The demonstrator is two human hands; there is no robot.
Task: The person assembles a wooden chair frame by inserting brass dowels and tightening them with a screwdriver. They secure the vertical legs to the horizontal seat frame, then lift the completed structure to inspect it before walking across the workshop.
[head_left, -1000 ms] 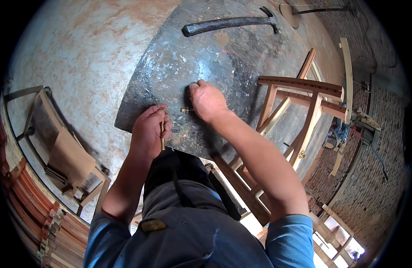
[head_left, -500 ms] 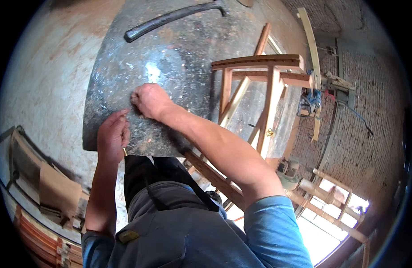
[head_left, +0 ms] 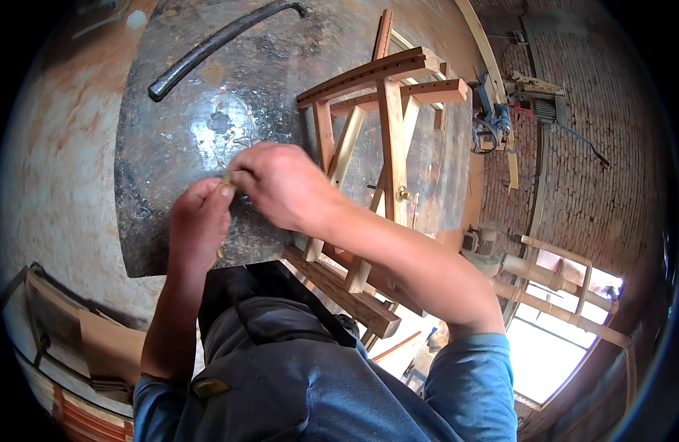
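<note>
My left hand and my right hand meet above the near part of a dark, worn metal tabletop. Between their fingertips is a small brass-coloured piece, mostly hidden, pinched by the left thumb and fingers. The right fingers are closed at it; their tips are covered by the back of the hand. Another bit of brass colour shows below the left palm. Right of my hands lies a wooden frame with slanting legs, a row of holes in one rail and a brass fitting on one bar.
A dark hammer lies at the tabletop's far side. Wooden rails stick out past the near right edge. Blue power tools and long wood strips are on the brick floor to the right. A rack with boards stands low left.
My right hand has come down toward the left one, and their fingertips now meet at the small brass-coloured piece. The view has shifted, so the hammer and wooden frame appear farther left.
</note>
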